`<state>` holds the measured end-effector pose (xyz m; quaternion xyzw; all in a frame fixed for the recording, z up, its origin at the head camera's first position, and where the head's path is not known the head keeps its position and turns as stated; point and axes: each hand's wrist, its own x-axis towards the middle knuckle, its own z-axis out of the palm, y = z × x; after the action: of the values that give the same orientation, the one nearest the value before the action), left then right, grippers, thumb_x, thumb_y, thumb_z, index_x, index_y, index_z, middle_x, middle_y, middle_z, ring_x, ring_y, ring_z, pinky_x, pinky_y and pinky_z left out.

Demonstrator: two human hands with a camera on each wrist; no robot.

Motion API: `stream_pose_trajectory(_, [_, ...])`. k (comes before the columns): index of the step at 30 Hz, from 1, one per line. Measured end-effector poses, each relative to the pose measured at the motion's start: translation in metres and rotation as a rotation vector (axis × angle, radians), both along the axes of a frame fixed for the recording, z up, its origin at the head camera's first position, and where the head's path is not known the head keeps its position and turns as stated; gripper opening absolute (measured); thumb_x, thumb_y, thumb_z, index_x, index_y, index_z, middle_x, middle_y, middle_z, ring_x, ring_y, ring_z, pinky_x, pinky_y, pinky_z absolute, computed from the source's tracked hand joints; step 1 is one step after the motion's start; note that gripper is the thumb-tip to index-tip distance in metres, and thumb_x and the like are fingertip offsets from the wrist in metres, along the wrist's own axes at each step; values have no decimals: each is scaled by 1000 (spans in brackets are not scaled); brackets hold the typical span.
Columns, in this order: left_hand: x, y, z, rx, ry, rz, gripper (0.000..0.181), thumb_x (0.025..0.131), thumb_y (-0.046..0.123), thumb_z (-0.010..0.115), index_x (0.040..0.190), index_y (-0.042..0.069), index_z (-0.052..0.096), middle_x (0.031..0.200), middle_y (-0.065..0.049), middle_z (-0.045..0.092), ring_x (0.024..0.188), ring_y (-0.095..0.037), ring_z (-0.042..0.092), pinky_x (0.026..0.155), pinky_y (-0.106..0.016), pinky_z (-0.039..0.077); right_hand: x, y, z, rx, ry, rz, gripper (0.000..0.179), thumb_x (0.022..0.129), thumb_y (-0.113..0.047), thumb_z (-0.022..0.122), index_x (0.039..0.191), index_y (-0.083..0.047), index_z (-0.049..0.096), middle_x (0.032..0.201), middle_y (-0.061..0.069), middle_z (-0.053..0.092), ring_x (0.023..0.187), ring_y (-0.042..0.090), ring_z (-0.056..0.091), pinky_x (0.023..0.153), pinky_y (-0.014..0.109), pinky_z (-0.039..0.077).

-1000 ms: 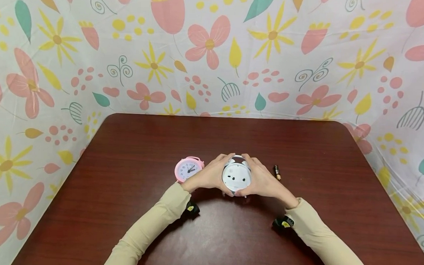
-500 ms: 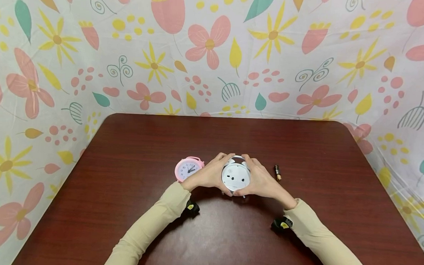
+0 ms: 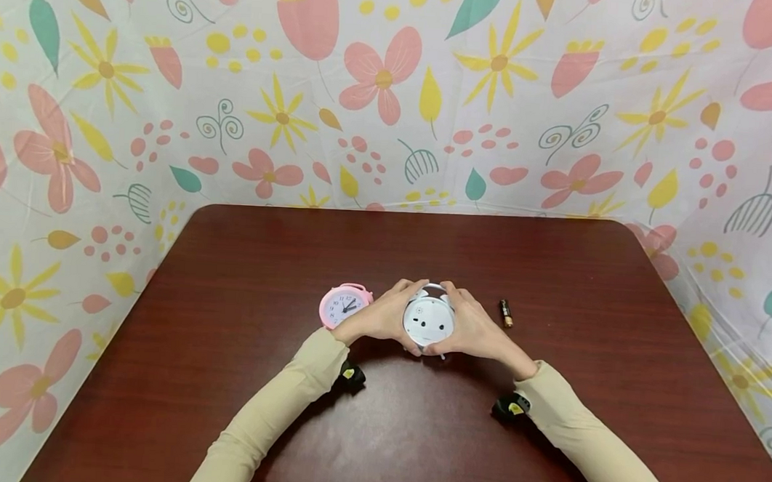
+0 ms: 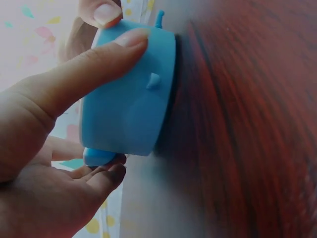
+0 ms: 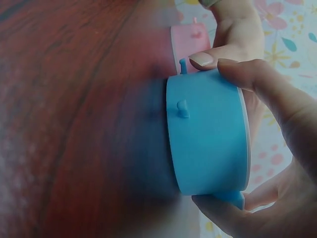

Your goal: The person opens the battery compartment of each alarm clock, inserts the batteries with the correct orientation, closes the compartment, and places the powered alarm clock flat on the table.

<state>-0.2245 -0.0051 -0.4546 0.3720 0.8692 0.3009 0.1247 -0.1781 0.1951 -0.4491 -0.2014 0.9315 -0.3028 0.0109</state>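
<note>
A light blue alarm clock (image 3: 428, 322) is turned with its white back up, showing small dark knobs and slots. Its blue side wall and small stub feet show in the left wrist view (image 4: 126, 111) and right wrist view (image 5: 208, 141). My left hand (image 3: 390, 316) grips its left side, thumb on the wall near the feet and fingers by the top end. From the opposite side my right hand (image 3: 477, 326) holds it the same way. The clock's face is hidden towards the table; whether it touches the wood I cannot tell.
Just left, partly behind the left wrist, a pink alarm clock (image 3: 343, 308) lies face up. To the right of my right hand is a black and copper-coloured battery (image 3: 506, 313). The dark red-brown table (image 3: 375, 444) meets a flower-patterned cloth (image 3: 340, 122) at its back edge.
Both hands and the blue alarm clock have shifted very slightly left over the last second. The grip looks the same; the pink clock and battery stay in place.
</note>
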Motion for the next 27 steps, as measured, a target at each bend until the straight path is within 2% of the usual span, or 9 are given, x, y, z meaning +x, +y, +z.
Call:
stream_pose_trajectory(6, [0, 0, 2, -14, -47, 8, 128, 51, 23, 96, 152, -1, 20, 140, -21, 39, 124, -27, 46, 107, -37, 40, -3, -1, -3, -6, -17, 2, 110, 55, -44, 89, 138, 3, 35, 119, 24, 54, 110, 34, 52, 85, 49, 47])
stream_pose_trajectory(14, [-1, 0, 0, -17, -63, -2, 129, 51, 22, 97, 152, -1, 19, 140, -20, 38, 124, -26, 46, 107, -36, 39, -3, -1, -5, 1, -33, -11, 111, 55, -46, 89, 138, 4, 35, 120, 24, 54, 110, 34, 52, 85, 48, 48])
stream_pose_trajectory(21, [-2, 0, 0, -52, -54, -28, 131, 53, 24, 96, 153, -3, 14, 144, -19, 38, 130, -24, 38, 108, -34, 38, 1, -1, 0, 11, -92, -13, 120, 60, -43, 90, 146, 11, 25, 135, 32, 43, 116, 38, 50, 91, 51, 47])
stream_pose_trajectory(24, [-1, 1, 1, -80, -51, -38, 132, 56, 25, 95, 153, -4, 10, 147, -19, 35, 134, -24, 33, 109, -33, 36, 3, 0, 2, 14, -58, -4, 121, 62, -42, 90, 148, 10, 23, 140, 33, 37, 125, 42, 40, 96, 55, 42])
stream_pose_trajectory(27, [1, 1, 2, -99, -49, -34, 132, 58, 26, 94, 153, -3, 8, 150, -21, 29, 138, -25, 28, 111, -33, 35, 4, 1, 4, -8, 54, -7, 109, 64, -38, 89, 147, 6, 32, 141, 30, 37, 129, 43, 34, 99, 59, 38])
